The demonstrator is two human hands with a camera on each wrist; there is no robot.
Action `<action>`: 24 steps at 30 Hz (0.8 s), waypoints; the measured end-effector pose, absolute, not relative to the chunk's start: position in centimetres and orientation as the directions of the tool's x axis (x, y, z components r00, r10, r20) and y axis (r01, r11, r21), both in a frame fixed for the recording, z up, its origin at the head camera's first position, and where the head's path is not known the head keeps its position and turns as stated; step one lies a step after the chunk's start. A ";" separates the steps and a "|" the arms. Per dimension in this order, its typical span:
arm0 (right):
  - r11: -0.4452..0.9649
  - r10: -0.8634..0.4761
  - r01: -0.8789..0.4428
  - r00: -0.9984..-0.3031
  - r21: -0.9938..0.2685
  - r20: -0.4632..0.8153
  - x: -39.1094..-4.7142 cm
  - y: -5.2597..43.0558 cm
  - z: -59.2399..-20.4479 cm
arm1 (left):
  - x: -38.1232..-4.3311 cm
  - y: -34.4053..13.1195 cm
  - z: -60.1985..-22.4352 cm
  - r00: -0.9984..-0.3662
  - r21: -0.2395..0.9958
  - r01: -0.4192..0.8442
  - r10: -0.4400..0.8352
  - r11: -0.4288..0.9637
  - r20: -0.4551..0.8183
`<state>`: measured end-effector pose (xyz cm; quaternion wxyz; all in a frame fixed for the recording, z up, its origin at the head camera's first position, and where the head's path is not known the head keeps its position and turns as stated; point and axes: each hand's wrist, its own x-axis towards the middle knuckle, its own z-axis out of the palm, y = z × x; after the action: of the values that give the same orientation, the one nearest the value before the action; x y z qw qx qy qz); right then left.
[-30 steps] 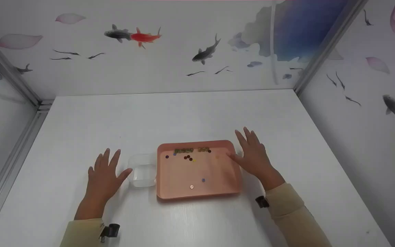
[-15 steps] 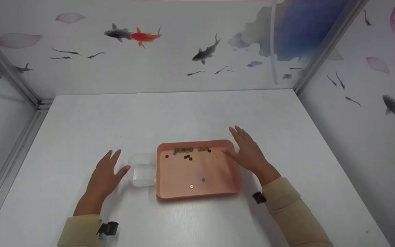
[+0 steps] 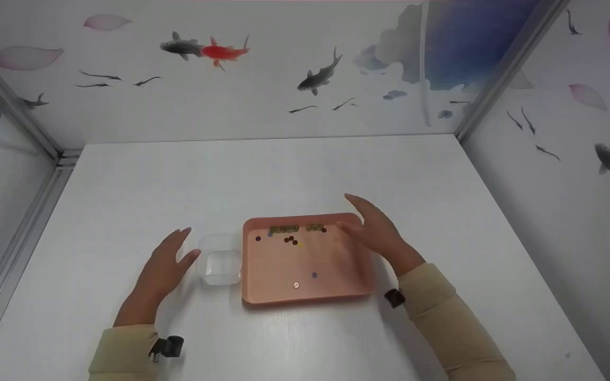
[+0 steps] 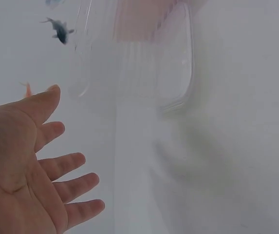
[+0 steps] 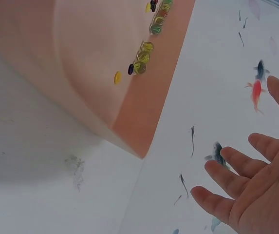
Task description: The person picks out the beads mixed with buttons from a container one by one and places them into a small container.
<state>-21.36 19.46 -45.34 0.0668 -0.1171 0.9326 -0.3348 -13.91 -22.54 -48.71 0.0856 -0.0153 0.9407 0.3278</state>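
Note:
A pink tray (image 3: 305,259) lies on the table with several glass marbles (image 3: 284,229) lined along its far wall. Small round buttons (image 3: 290,239), dark, yellow, blue and pale, are scattered on its floor. Against its left side stands a clear plastic container (image 3: 223,267). My left hand (image 3: 162,270) hovers left of the container, fingers extended and holding nothing. Over the tray's right edge is my right hand (image 3: 382,235), likewise bare, its thumb above the tray. The right wrist view shows marbles (image 5: 143,57) and a yellow button (image 5: 118,77) near the wall, apart from the fingers.
White walls painted with fish (image 3: 225,52) and petals enclose the white table (image 3: 268,174) at the back and sides. A black wrist camera (image 3: 170,346) sits at the left cuff, and another black camera (image 3: 394,298) at the right cuff.
My right hand has drifted left, farther over the tray's right edge. The left hand has turned slightly, its fingers closer together in view. Tray, container, marbles and buttons stay put.

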 end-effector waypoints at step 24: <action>0.652 -0.248 -0.118 -0.967 -0.749 -0.064 -22.7 18.0 -46.1 | -14.6 -22.0 -49.3 -0.980 0.662 -0.119 0.018 0.740 -0.196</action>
<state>-22.73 17.99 -46.05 0.0806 -0.1011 0.9052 -0.4049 -14.55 -21.97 -49.27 0.0953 -0.0271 0.9279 0.3593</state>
